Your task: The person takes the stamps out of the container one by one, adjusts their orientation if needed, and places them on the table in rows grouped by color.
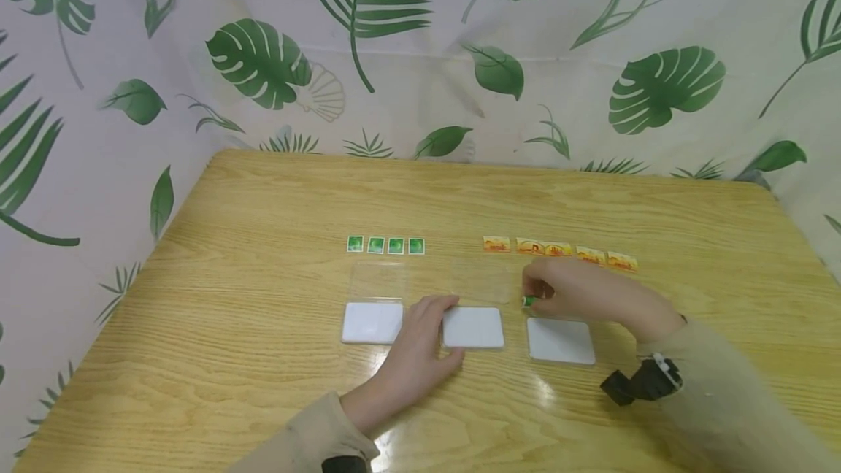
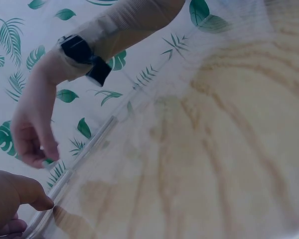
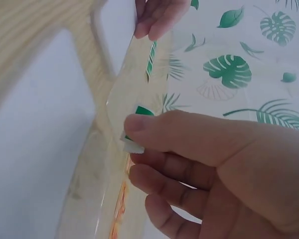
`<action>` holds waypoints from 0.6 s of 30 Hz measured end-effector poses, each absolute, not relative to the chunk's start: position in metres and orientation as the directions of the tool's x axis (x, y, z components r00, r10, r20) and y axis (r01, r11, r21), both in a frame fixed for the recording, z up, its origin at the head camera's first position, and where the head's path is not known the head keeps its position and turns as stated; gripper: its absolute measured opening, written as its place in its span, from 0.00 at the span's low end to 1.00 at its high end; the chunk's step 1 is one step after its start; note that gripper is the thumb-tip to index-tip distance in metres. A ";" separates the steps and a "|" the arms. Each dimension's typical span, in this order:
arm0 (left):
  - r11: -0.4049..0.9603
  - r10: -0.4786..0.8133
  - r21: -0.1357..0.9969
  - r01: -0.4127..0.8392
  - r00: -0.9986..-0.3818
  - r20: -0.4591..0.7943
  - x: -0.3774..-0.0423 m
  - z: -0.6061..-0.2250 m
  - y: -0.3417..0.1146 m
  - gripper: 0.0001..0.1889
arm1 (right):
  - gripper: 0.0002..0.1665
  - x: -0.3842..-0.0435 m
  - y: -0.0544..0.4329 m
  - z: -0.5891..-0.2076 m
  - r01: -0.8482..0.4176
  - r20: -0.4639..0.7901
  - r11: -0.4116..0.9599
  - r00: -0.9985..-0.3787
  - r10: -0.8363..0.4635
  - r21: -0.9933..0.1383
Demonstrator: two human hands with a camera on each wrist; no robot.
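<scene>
My right hand (image 1: 581, 290) pinches a small green stamp (image 3: 145, 110) between thumb and fingers, above the far edge of the right clear box (image 1: 561, 341), which has a white inside. White perforated edges of the stamp show in the right wrist view. My left hand (image 1: 420, 356) rests at the left side of the middle box (image 1: 473, 328), fingers at its far corner and thumb by its near corner. To its left lies the left box (image 1: 372, 323). Clear open lids (image 1: 379, 281) extend behind the left and middle boxes; my right hand covers the area behind the right one.
A row of several green stamps (image 1: 376, 245) lies behind the left box. Several orange-yellow stamps (image 1: 496, 244) lie in a row farther right, partly behind my right hand. The wooden table (image 1: 263, 268) meets a leaf-printed cloth (image 1: 420, 108) at its back edge.
</scene>
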State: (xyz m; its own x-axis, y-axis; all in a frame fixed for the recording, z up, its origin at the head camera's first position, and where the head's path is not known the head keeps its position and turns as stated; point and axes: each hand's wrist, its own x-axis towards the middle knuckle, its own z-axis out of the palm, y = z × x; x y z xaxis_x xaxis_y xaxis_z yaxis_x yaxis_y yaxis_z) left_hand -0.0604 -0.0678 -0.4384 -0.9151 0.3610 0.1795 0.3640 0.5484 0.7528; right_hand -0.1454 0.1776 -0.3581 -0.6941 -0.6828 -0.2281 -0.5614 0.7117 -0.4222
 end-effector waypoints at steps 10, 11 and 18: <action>0.531 0.367 0.769 0.355 -0.915 0.169 -0.061 -0.438 -0.067 0.33 | 0.05 -0.187 0.121 -0.356 -0.571 -0.168 0.707 -0.716 -0.678 -0.418; 0.533 0.367 0.767 0.358 -0.914 0.173 -0.061 -0.438 -0.067 0.33 | 0.05 -0.190 0.115 -0.357 -0.561 -0.167 0.711 -0.722 -0.671 -0.424; 0.529 0.365 0.764 0.370 -0.912 0.188 -0.061 -0.439 -0.069 0.33 | 0.06 -0.211 0.087 -0.368 -0.558 -0.143 0.723 -0.743 -0.654 -0.408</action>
